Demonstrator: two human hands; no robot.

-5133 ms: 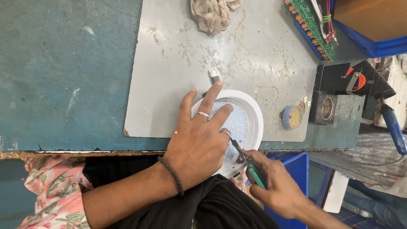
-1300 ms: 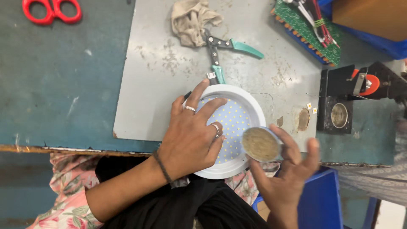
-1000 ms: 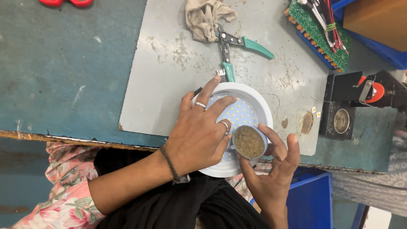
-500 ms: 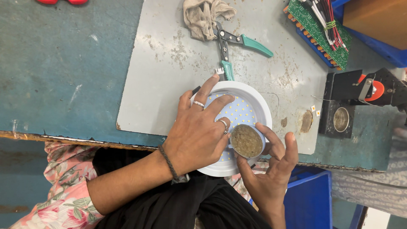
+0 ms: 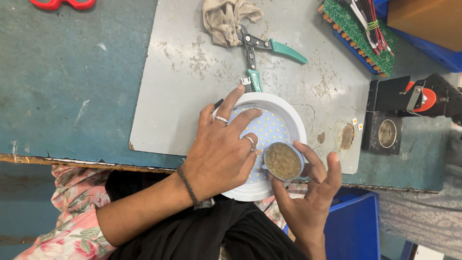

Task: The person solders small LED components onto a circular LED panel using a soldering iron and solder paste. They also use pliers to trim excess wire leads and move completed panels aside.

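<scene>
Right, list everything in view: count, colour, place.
LED light panel: one, white, round, at the bench's near edge.
Small tin: one, brownish paste inside, over the panel.
Pliers: one, teal handles, behind the panel.
Rag: one, beige, top centre.
Metal sheet: one, grey, on the blue-green bench.
Circuit board: one, green, wired, top right.
Scissors: one, red, top left.
Black fixture: one, right.
Left hand: flat on the panel.
Right hand: holding the tin.

The round lamp (image 5: 269, 144) at centre is white, dotted with yellow; the small tin (image 5: 283, 161) holds brown paste. Teal-handled pliers (image 5: 262, 53) lie on a grey sheet (image 5: 183, 72) over the blue-green tabletop (image 5: 62, 86).
</scene>
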